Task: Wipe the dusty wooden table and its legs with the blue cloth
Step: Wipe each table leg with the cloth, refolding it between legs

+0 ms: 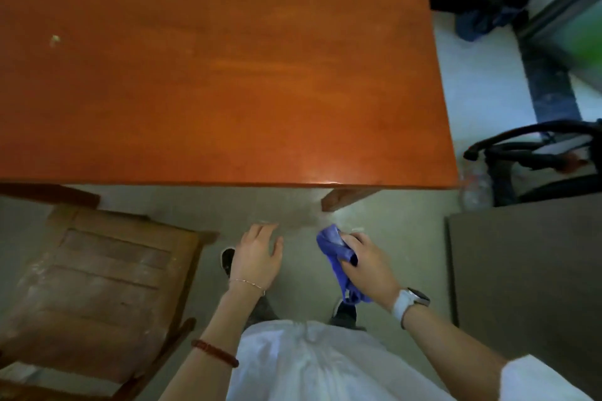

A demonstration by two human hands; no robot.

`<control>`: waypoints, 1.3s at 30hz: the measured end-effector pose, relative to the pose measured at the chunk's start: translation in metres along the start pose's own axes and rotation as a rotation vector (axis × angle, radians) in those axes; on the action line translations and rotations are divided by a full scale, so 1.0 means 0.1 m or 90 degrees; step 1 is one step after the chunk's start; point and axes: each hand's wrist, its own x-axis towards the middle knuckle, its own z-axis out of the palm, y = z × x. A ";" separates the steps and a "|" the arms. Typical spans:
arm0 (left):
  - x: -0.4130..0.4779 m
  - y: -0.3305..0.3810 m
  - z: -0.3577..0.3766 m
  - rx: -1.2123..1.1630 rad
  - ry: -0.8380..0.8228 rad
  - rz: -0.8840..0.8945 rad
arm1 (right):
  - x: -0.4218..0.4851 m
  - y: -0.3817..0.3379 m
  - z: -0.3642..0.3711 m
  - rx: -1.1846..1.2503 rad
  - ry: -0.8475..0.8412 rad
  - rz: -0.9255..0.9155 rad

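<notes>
The orange-brown wooden table (211, 68) fills the upper part of the head view, its near edge running across the middle. One table leg (345, 198) shows under the near right corner. My right hand (368, 265) grips the bunched blue cloth (335, 251) in the air below the table edge, just short of that leg. My left hand (257, 255) hovers beside it with fingers relaxed and spread, holding nothing. A small pale speck (54, 40) lies on the tabletop at the left.
A dusty wooden chair (97, 286) stands at the lower left, close to the table. A black chair frame (534, 156) and a dark board (527, 286) are at the right. Dark bundled things (495, 3) lie on the floor at the far right.
</notes>
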 end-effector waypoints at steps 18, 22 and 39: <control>1.23 0.65 2.18 -0.134 0.109 0.187 | 0.83 2.38 0.32 0.073 0.479 -0.161; 1.67 0.65 2.35 -0.176 0.166 0.328 | 1.35 2.61 0.45 0.004 0.702 -0.295; 1.96 0.46 2.43 -0.459 -0.062 0.467 | 1.75 1.92 0.00 -0.380 1.072 -0.526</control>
